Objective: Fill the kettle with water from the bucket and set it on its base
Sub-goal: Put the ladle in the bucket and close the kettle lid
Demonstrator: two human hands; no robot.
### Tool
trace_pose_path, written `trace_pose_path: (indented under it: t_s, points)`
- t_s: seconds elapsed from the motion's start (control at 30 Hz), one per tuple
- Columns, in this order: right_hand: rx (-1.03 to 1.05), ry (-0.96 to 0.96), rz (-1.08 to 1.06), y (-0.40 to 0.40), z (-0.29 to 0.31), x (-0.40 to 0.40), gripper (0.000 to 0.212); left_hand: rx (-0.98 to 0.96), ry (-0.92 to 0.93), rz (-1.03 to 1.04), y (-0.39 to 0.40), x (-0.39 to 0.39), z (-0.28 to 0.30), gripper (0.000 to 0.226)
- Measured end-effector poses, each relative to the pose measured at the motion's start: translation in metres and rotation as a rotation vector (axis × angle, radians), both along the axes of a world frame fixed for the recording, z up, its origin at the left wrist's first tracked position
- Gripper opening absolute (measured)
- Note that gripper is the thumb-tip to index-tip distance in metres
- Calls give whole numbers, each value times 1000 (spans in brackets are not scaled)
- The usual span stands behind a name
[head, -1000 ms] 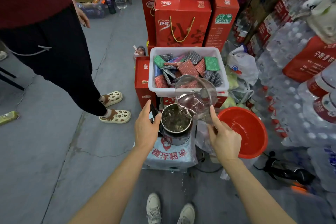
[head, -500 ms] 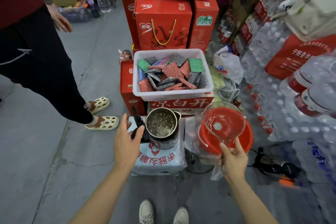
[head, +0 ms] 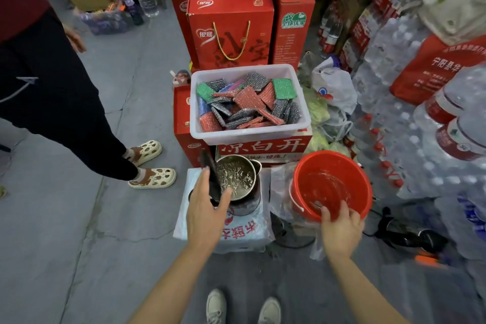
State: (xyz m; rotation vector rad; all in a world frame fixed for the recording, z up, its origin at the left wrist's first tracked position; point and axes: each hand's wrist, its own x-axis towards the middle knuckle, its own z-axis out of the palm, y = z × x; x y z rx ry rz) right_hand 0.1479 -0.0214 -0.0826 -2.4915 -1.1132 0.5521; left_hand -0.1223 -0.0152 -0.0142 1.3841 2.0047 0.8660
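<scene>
Standing open-topped on a white printed plastic bag (head: 244, 229), the round stainless-steel kettle (head: 238, 181) holds rippling water, its black lid hinged up at the left. The person's left hand (head: 206, 212) closes around the kettle's black handle (head: 211, 179), thumb toward the rim, fingers wrapped on the far side. Just to the right sits the round red plastic bucket (head: 332, 184), with shallow water in its bottom. The right hand (head: 340, 231) reaches over the bucket's near rim, fingertips inside; a clear scoop seems to lie under them, but its outline is too faint against the red to be sure, so whether the hand grips anything cannot be told.

Crowding behind the kettle is a white rectangular plastic tub (head: 249, 134) heaped with red, green and grey scouring pads (head: 249, 105), resting on a red printed carton (head: 263, 148). Taller red gift boxes (head: 231, 31) are stacked beyond it. Shrink-wrapped packs of bottled water (head: 410, 102) wall in the right side, with crumpled white shopping bags (head: 334, 87) wedged between them and the tub. A black corded appliance (head: 410, 237) lies on the grey concrete floor (head: 79, 244) right of the bucket; what it is cannot be made out. At the left another person in dark trousers (head: 52, 102) and cream perforated sandals (head: 153, 177) stands near the kettle. The wearer's pale shoes (head: 243, 306) show at the bottom edge.
</scene>
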Motion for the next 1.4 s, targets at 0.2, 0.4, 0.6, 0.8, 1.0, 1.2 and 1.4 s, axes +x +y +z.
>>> trace_pose_path:
  t_s: [0.2, 0.4, 0.6, 0.8, 1.0, 1.2, 1.4]
  points:
    - [215, 685, 172, 28, 33, -101, 59, -21, 102, -269, 13, 9, -21, 60]
    - [296, 875, 156, 58, 17, -162, 58, -59, 71, -279, 24, -48, -64, 69]
    - [372, 920, 14, 47, -36, -173, 74, -163, -146, -247, 27, -98, -114, 63]
    - [469, 1004, -40, 46, -71, -173, 54, -136, -452, -127, 30, -99, -134, 31]
    - [527, 1039, -1, 56, -104, -179, 64, -38, -721, -42, 39, -91, -148, 29]
    - [578, 1077, -41, 53, -100, -182, 71, -7, -856, -19, 43, -82, -136, 36]
    - [675, 1109, -78, 17, -63, -169, 60, 24, -892, -111, 46, -70, -79, 42]
